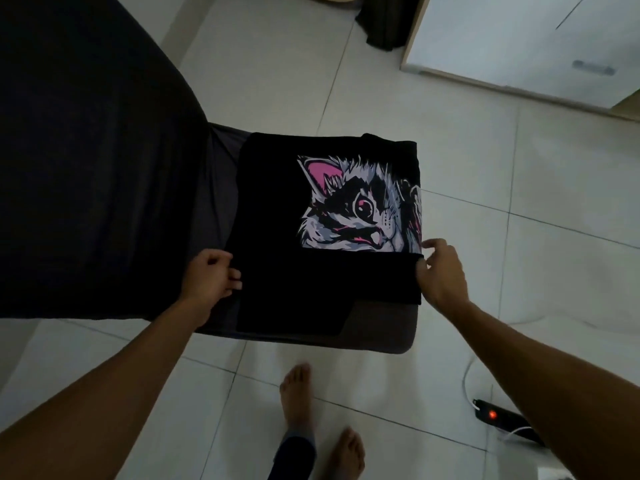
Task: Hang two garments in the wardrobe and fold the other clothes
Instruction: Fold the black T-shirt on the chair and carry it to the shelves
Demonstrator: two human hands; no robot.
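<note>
A black T-shirt (270, 216) with a grey-and-pink cat print lies partly folded on the corner of a bed covered in a dark grey sheet (381, 337). Its lower part is folded up into a black band across the near side. My left hand (211, 275) pinches the left end of that band. My right hand (440, 271) pinches the right end, at the bed's edge. Both hands rest on the cloth at the fold line.
A large dark cloth or bedding (86, 168) fills the left. White tiled floor (519, 237) surrounds the bed. A white wardrobe or cabinet (519, 46) stands at the top right, a dark garment (384, 22) beside it. A power strip (502, 420) with a red light lies at the lower right. My bare feet (298, 396) stand near the bed.
</note>
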